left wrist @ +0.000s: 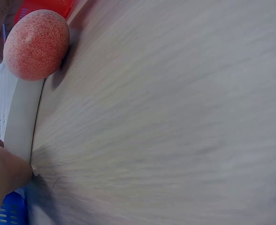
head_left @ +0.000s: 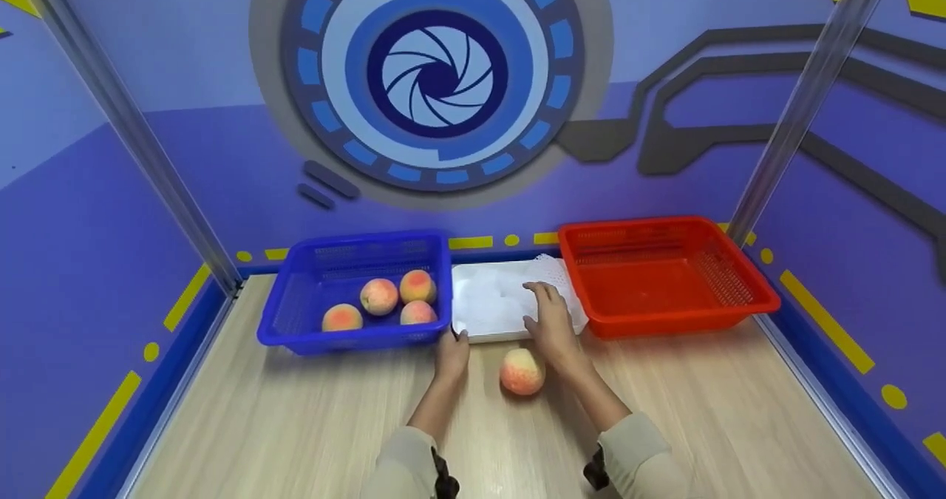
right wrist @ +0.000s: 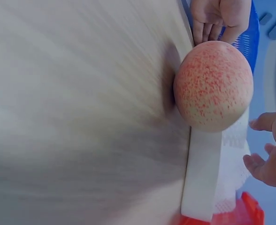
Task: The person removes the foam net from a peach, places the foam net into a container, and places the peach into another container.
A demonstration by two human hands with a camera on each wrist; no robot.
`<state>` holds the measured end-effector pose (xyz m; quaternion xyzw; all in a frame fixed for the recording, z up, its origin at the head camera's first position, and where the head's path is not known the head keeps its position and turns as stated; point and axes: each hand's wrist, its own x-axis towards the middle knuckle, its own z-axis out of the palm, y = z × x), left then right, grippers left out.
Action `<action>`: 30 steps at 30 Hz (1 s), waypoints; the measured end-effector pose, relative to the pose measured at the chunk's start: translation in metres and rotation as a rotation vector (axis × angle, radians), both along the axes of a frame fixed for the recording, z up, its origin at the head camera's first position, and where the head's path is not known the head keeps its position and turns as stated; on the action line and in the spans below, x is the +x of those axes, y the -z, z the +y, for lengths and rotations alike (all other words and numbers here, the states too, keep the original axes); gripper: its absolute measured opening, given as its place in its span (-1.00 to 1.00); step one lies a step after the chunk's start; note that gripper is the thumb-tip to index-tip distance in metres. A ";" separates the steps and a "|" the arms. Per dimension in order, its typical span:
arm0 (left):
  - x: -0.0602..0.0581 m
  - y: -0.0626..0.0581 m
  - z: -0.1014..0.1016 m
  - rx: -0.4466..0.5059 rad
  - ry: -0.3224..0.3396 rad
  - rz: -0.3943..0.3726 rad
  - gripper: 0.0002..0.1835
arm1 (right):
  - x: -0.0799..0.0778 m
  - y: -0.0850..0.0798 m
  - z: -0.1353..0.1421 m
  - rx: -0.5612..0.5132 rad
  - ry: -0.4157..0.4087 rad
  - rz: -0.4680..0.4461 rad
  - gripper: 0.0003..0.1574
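A shallow white box (head_left: 488, 336) lies between the two baskets, lined with white foam netting (head_left: 491, 299). At its front left corner my left hand (head_left: 452, 355) pinches the wall, thumb over the rim, as the left wrist view (left wrist: 6, 171) also shows. Above the right part of the netting my right hand (head_left: 553, 329) hovers with fingers spread and nothing between them; thumb and fingers stand apart in the right wrist view. A single peach (head_left: 522, 372), pale yellow and red, rests on the table just in front of the box, between my forearms.
On the left stands a blue basket (head_left: 355, 342) with several peaches (head_left: 379, 296) inside. A red basket (head_left: 665, 321) stands on the right, close against the box. Purple panels and metal posts (head_left: 802, 114) enclose the wooden table (head_left: 310, 425).
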<state>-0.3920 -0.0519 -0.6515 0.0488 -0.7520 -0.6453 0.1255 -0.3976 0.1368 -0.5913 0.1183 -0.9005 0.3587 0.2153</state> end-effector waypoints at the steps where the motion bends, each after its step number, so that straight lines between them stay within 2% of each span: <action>1: 0.000 0.000 0.000 -0.002 -0.001 0.010 -0.43 | 0.002 0.000 0.002 -0.004 -0.006 0.008 -0.26; 6: 0.000 -0.003 0.002 0.004 -0.009 0.012 -0.43 | 0.016 0.000 0.008 0.031 -0.066 0.055 -0.34; 11: 0.000 -0.003 0.002 -0.018 -0.021 -0.012 -0.45 | 0.033 0.001 0.012 0.115 -0.188 0.008 -0.43; 13: 0.001 -0.003 0.001 -0.070 -0.019 -0.014 -0.47 | 0.038 0.000 0.014 0.135 -0.224 -0.009 -0.44; 17: 0.004 -0.008 0.000 -0.248 -0.001 -0.013 -0.53 | 0.048 -0.003 0.016 0.164 -0.260 -0.016 -0.45; 19: 0.007 -0.011 -0.001 -0.323 0.018 -0.006 -0.51 | 0.052 -0.004 0.017 0.182 -0.269 -0.011 -0.45; 22: 0.015 -0.017 -0.004 -0.368 0.066 0.001 -0.43 | 0.058 -0.003 0.019 0.203 -0.283 -0.004 -0.46; 25: 0.025 -0.020 -0.010 -0.386 0.126 0.002 -0.41 | 0.063 -0.001 0.020 0.216 -0.288 -0.009 -0.46; 30: 0.045 -0.021 -0.029 -0.379 0.272 -0.038 -0.38 | 0.070 0.000 0.023 0.215 -0.282 -0.052 -0.45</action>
